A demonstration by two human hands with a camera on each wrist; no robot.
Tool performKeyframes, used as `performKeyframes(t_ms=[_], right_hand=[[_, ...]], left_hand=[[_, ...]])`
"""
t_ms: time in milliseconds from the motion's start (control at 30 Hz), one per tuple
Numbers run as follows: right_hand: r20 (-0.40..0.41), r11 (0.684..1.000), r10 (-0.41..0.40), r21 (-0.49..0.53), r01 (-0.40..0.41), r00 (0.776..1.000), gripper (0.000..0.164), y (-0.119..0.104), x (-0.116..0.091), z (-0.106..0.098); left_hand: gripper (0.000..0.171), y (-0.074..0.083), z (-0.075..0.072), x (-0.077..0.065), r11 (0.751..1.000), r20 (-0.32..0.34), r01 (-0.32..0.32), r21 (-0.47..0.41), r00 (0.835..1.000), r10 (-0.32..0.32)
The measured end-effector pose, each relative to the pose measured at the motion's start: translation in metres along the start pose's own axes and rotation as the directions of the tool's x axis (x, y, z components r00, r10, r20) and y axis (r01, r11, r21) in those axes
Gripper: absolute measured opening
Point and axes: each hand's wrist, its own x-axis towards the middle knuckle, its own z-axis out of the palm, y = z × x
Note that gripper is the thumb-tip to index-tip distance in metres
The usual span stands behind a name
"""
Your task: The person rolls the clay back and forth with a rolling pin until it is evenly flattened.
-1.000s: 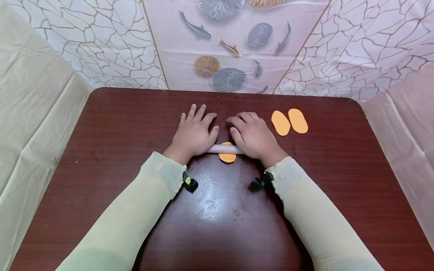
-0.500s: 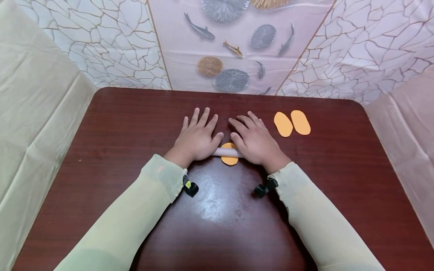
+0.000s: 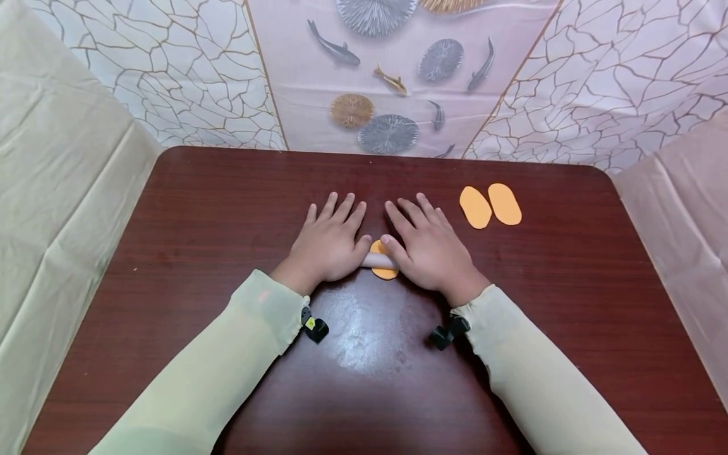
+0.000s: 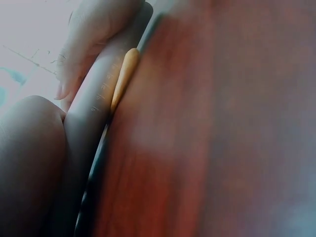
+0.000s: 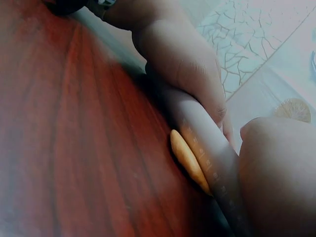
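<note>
A pale rolling pin (image 3: 378, 260) lies crosswise over a small flattened piece of orange dough (image 3: 385, 275) near the middle of the table. My left hand (image 3: 328, 245) presses its palm on the pin's left part, fingers spread straight out ahead. On the right part rests my right hand (image 3: 430, 251), its fingers also extended and its thumb over the dough's upper edge. Both palms hide the pin's ends in the head view. Small printed marks show along the pin (image 5: 202, 140) in the right wrist view, with the dough (image 5: 188, 160) bulging out beneath it.
Two flat orange dough ovals, a left one (image 3: 475, 207) and a right one (image 3: 505, 204), lie side by side at the back right of the dark wooden table (image 3: 364, 411). Patterned cloth (image 3: 392, 76) hangs behind the table's far edge.
Both hands have drawn slightly toward the body, and the rolling pin has rolled the same way over the dough. The right hand's fingers have straightened from a more bent pose.
</note>
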Motion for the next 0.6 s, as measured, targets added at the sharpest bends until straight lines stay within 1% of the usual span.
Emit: performKeyframes(t_ms=[233, 400, 600], right_hand=[[0.034, 0.999, 0.02, -0.031, -0.019, 0.999, 0.087, -0.008, -0.008, 0.001], [0.055, 0.999, 0.032, -0.044, -0.029, 0.998, 0.088, -0.012, -0.014, 0.002], [0.06, 0.998, 0.04, -0.058, -0.036, 0.997, 0.088, -0.015, -0.022, 0.003]], left_hand=[[0.071, 0.003, 0.004, -0.011, 0.999, -0.01, -0.006, 0.037, 1.0, 0.007], [0.072, 0.006, 0.004, -0.019, 0.998, -0.002, -0.015, 0.053, 1.0, 0.015], [0.071, 0.008, 0.006, -0.026, 0.997, -0.012, -0.03, 0.075, 0.999, 0.031]])
